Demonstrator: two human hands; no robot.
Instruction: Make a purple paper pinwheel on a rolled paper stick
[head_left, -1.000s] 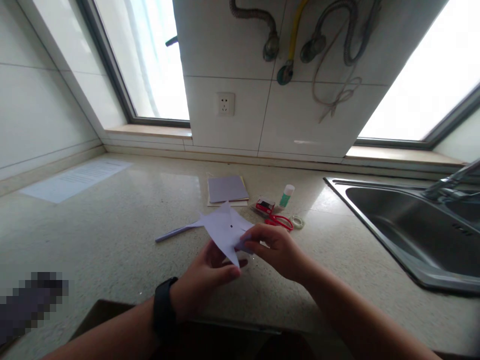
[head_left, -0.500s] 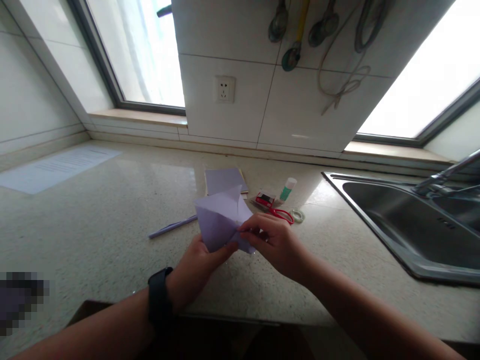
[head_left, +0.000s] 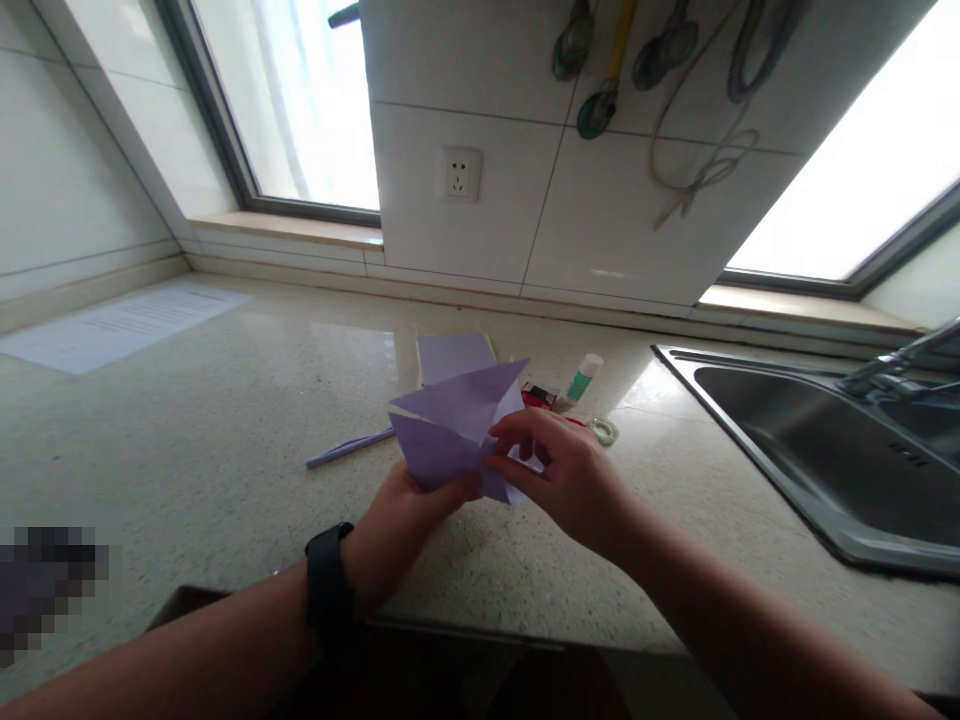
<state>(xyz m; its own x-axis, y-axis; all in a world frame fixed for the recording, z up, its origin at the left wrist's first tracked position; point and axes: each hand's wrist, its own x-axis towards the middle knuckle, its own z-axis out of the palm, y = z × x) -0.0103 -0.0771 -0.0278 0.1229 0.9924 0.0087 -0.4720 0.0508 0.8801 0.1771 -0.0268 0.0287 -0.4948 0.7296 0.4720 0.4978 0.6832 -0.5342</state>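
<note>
A folded lilac paper shape [head_left: 450, 430] with pointed flaps is held just above the speckled countertop [head_left: 225, 420]. My left hand [head_left: 405, 525], with a black watch on its wrist, grips the lower edge from below. My right hand [head_left: 559, 475] pinches the paper's right side near the middle, thumb and forefinger on a flap. Behind the paper lies a stack of lilac sheets [head_left: 454, 352] and a thin rolled lilac paper stick [head_left: 349, 448].
A red box [head_left: 538, 394], a glue stick [head_left: 585, 376] and a small tape roll [head_left: 604, 430] lie behind my right hand. A steel sink [head_left: 825, 450] with a tap sits at the right. A printed sheet [head_left: 120, 325] lies far left. Hoses hang on the tiled wall.
The paper went from a flat star-like shape to a folded form with a flap raised to the right. The right-hand fingers shifted along its right side. The view tilted slightly.
</note>
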